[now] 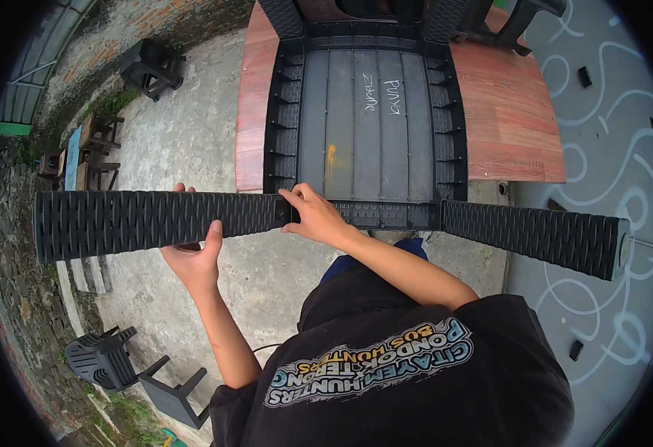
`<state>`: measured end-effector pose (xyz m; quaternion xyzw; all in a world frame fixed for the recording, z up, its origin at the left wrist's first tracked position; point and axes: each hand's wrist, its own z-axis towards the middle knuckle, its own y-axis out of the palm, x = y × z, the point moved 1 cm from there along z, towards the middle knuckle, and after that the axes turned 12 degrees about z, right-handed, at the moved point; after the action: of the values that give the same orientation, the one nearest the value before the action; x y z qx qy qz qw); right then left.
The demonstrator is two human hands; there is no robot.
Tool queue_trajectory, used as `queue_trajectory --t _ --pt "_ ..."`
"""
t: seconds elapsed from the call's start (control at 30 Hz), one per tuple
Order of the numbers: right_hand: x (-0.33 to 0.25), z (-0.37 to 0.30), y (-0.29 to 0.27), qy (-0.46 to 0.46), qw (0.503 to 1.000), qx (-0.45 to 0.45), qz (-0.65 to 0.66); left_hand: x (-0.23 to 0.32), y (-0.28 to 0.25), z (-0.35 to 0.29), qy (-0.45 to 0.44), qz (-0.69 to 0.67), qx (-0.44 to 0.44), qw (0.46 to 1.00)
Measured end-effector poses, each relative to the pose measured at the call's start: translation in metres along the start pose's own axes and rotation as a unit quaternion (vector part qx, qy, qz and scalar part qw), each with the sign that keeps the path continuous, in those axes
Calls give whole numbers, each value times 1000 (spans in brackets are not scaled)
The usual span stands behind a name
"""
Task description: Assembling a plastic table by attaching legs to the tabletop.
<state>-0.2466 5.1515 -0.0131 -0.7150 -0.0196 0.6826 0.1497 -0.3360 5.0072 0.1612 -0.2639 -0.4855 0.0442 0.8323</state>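
Observation:
A black plastic table (pixel 371 127) with a woven-pattern frame lies upside down on a red wood-look tabletop, its ribbed underside facing up. Its near left leg (pixel 148 220), also woven-patterned, reaches out to the left from the corner. My left hand (pixel 194 262) is closed around this leg at mid-length, thumb in front and the other fingers mostly hidden behind it. At the corner, my right hand (pixel 317 220) pinches the leg's inner end where it meets the frame. The near right leg (pixel 535 235) extends to the right, touched by neither hand.
The red wood-look tabletop (pixel 509 112) shows on both sides. A black stool (pixel 150 68) stands at the far left, and a black plastic chair (pixel 103 359) and a small dark stool (pixel 174 395) are at the lower left. A painted grey wall (pixel 602 97) rises on the right.

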Motion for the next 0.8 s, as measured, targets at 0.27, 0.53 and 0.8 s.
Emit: queue_trajectory --t 0.27,0.53,0.8 --pt "5 7 -4 -44 997 -9 -58 3 -2 -2 -15 5 -12 1000" --pt "10 0 5 -10 997 2 -71 -6 6 -12 -20 -2 -5 1000" --pt "-4 -13 10 63 996 30 -60 -8 41 -32 -26 38 7 999"
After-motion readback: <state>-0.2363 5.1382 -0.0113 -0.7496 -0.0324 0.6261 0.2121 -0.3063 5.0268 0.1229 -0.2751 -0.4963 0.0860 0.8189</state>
